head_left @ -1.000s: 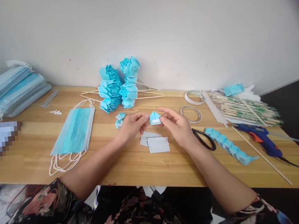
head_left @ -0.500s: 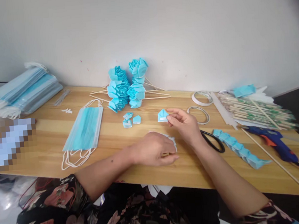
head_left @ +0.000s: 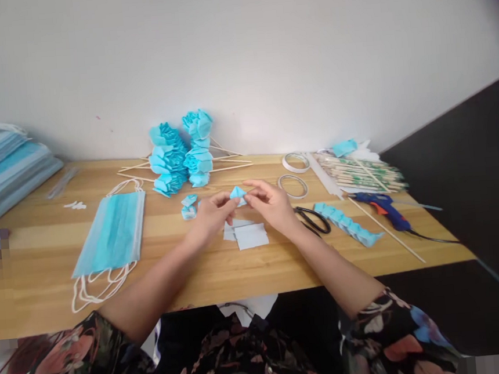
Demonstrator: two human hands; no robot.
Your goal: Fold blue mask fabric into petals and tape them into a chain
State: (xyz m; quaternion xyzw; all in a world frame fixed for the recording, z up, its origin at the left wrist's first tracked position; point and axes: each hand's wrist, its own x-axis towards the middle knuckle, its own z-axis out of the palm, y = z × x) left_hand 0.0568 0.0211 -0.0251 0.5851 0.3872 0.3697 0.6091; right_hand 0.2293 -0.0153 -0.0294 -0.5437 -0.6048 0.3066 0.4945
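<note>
Both hands, left (head_left: 211, 218) and right (head_left: 271, 204), pinch blue folded piece (head_left: 237, 193) between fingertips, above white strips (head_left: 247, 234) on desk (head_left: 195, 267).

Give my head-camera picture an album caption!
Left hand and right hand pinch a blue folded piece over the wooden table.

A craft corner, likely in a home: a wooden tabletop (head_left: 41, 252) stood against a bare white wall (head_left: 265, 63), spread with handwork supplies. Stacked masks (head_left: 7, 170) lay at one end, finished blue flowers (head_left: 180, 152) on sticks by the wall, and tape rolls (head_left: 296, 161), scissors (head_left: 313, 221), a glue gun (head_left: 384, 207) and packed skewers (head_left: 362, 171) at the other. The left hand (head_left: 211, 216) and right hand (head_left: 272, 205) pinched a folded piece (head_left: 237, 194) over the middle.
</note>
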